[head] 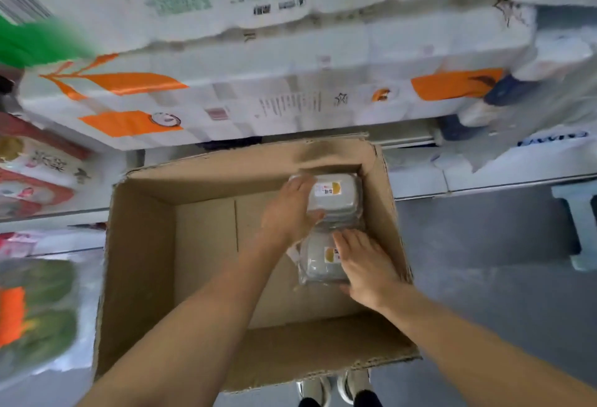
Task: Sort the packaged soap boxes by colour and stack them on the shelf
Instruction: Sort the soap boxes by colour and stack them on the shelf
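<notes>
An open cardboard carton stands on the floor below me. In its far right corner lies a stack of grey soap boxes in clear wrap, each with a small yellow and white label. My left hand grips the top grey box of this stack, thumb on its near edge. A second grey wrapped soap box lies just in front of it. My right hand rests on this box's right side with fingers spread, partly covering it.
Shelves behind the carton hold large white packs of tissue rolls with orange print. More packaged goods sit on the left shelves. A pale stool stands at the right on the grey floor. My shoes show under the carton's near edge.
</notes>
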Motion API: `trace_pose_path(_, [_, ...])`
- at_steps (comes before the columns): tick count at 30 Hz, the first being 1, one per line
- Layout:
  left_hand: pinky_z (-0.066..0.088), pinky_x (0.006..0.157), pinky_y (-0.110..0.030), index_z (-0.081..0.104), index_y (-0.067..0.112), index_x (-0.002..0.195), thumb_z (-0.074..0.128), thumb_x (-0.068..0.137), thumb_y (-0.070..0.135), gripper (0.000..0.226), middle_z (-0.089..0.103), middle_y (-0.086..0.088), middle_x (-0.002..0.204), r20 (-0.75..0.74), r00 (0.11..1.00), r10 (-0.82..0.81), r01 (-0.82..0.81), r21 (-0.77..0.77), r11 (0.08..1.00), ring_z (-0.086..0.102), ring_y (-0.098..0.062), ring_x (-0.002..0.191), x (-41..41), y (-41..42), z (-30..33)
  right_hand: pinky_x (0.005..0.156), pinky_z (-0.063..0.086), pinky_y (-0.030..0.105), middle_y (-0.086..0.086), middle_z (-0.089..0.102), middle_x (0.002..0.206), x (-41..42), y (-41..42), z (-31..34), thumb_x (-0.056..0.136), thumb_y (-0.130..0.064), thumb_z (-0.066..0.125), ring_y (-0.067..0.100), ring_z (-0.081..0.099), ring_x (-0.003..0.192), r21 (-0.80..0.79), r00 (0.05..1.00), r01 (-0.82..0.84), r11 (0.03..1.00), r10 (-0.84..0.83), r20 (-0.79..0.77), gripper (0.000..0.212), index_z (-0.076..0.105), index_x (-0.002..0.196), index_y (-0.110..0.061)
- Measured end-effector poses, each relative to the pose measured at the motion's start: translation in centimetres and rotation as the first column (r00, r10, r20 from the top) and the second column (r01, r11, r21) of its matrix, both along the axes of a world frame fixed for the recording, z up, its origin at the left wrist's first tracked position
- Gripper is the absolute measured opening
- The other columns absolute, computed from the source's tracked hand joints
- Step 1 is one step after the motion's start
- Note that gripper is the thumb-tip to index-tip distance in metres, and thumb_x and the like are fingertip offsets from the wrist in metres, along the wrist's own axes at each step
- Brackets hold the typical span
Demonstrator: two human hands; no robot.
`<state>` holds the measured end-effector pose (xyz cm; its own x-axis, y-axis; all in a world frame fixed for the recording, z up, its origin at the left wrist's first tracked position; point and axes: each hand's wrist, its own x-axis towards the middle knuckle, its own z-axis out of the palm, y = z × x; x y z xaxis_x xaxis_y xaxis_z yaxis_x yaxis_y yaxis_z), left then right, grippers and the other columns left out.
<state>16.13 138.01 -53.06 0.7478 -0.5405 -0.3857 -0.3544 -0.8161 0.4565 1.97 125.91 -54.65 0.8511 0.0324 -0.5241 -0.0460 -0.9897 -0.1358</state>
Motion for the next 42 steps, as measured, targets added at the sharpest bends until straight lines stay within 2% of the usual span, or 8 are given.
trace_pose_path(5, [0.019, 0.12, -0.043, 0.022, 0.019, 0.153, 0.076, 0.079, 0.043, 0.095, 0.025, -0.003, 0.158, 0.124, 0.968, -0.219, 0.195, 0.18, 0.964, 0.022, -0.024, 0.146, 1.6, -2.5, -5.0, 0.113, 0.031, 0.048, 0.014, 0.028, 0.15, 0.3, 0.7, -2.8, 0.073, -0.03, 0.082, 0.03, 0.03, 0.137, -0.115, 0.999, -0.019, 0.993, 0.022, 0.03, 0.112, 0.007, 0.153, -0.008])
trace_pose_path(13, [0.028, 0.11, -0.04, 0.027, 0.016, 0.15, 0.082, 0.072, 0.045, 0.1, 0.032, -0.009, 0.143, 0.184, 0.961, -0.206, 0.146, 0.296, 0.944, 0.028, -0.028, 0.135, 2.3, -3.3, -4.3, 0.105, 0.038, 0.05, 0.008, 0.043, 0.135, -0.1, 0.4, -2.0, 0.063, -0.032, 0.088, 0.028, 0.042, 0.125, -0.065, 0.994, -0.037, 0.997, 0.043, 0.096, 0.107, 0.024, 0.147, -0.011])
trace_pose_path(18, [0.032, 0.106, -0.038, 0.035, 0.021, 0.144, 0.081, 0.069, 0.051, 0.093, 0.036, -0.006, 0.135, 0.21, 0.977, 0.019, -0.052, 0.152, 0.987, 0.032, -0.025, 0.123, 1.6, 0.5, 0.9, 0.087, 0.048, 0.04, 0.005, 0.055, 0.119, -0.9, -0.3, 3.3, 0.052, -0.042, 0.083, 0.026, 0.054, 0.109, 0.032, 0.978, 0.005, 0.999, -0.012, 0.207, 0.096, 0.046, 0.135, -0.014])
trace_pose_path(23, [0.034, 0.104, -0.038, 0.043, 0.019, 0.139, 0.086, 0.063, 0.044, 0.091, 0.042, -0.007, 0.127, 0.253, 0.946, 0.203, -0.205, -0.021, 0.979, 0.036, -0.027, 0.118, 0.9, 5.3, 9.3, 0.106, 0.03, 0.035, -0.001, 0.036, 0.14, -1.0, -1.7, 11.2, 0.077, -0.046, 0.062, 0.021, 0.03, 0.133, 0.131, 0.972, 0.117, 0.984, -0.141, 0.189, 0.087, 0.018, 0.148, -0.022])
trace_pose_path(27, [0.038, 0.1, -0.033, 0.044, 0.018, 0.136, 0.084, 0.062, 0.047, 0.089, 0.041, -0.003, 0.123, 0.28, 0.928, 0.247, -0.218, -0.13, 0.967, 0.042, -0.024, 0.115, -0.1, 7.8, 16.7, 0.092, 0.041, 0.032, -0.003, 0.047, 0.128, -0.7, -3.3, 18.0, 0.07, -0.06, 0.057, 0.02, 0.042, 0.117, 0.125, 0.924, 0.229, 0.965, -0.256, 0.284, 0.09, 0.026, 0.146, -0.023])
trace_pose_path(31, [0.044, 0.09, -0.033, 0.047, 0.02, 0.131, 0.069, 0.056, 0.058, 0.087, 0.039, 0.002, 0.115, 0.317, 0.919, 0.236, -0.163, -0.241, 0.957, 0.046, -0.019, 0.108, -0.6, 8.2, 24.4, 0.087, 0.045, 0.032, -0.005, 0.053, 0.122, 0.7, -5.1, 24.7, 0.058, -0.071, 0.054, 0.018, 0.049, 0.112, 0.289, 0.814, 0.354, 0.889, -0.445, 0.372, 0.087, 0.04, 0.133, -0.028])
trace_pose_path(39, [0.041, 0.089, -0.025, 0.048, 0.024, 0.132, 0.069, 0.054, 0.052, 0.086, 0.041, 0.006, 0.112, 0.411, 0.868, 0.277, -0.099, -0.405, 0.909, 0.044, -0.013, 0.106, 1.3, 7.5, 36.3, 0.074, 0.052, 0.038, -0.012, 0.056, 0.093, 4.5, -6.4, 36.5, 0.062, -0.066, 0.067, 0.01, 0.053, 0.086, 0.439, 0.655, 0.301, 0.847, -0.518, 0.55, 0.055, 0.048, 0.098, -0.029])
trace_pose_path(42, [0.04, 0.076, -0.026, 0.053, 0.03, 0.113, 0.067, 0.055, 0.055, 0.065, 0.047, 0.009, 0.102, 0.416, 0.869, 0.268, -0.075, -0.426, 0.902, 0.045, -0.012, 0.097, 2.6, 6.7, 39.2, 0.073, 0.051, 0.039, -0.011, 0.057, 0.091, 5.8, -7.8, 39.5, 0.06, -0.068, 0.066, 0.01, 0.053, 0.083, 0.445, 0.621, 0.275, 0.852, -0.511, 0.595, 0.055, 0.049, 0.096, -0.029])
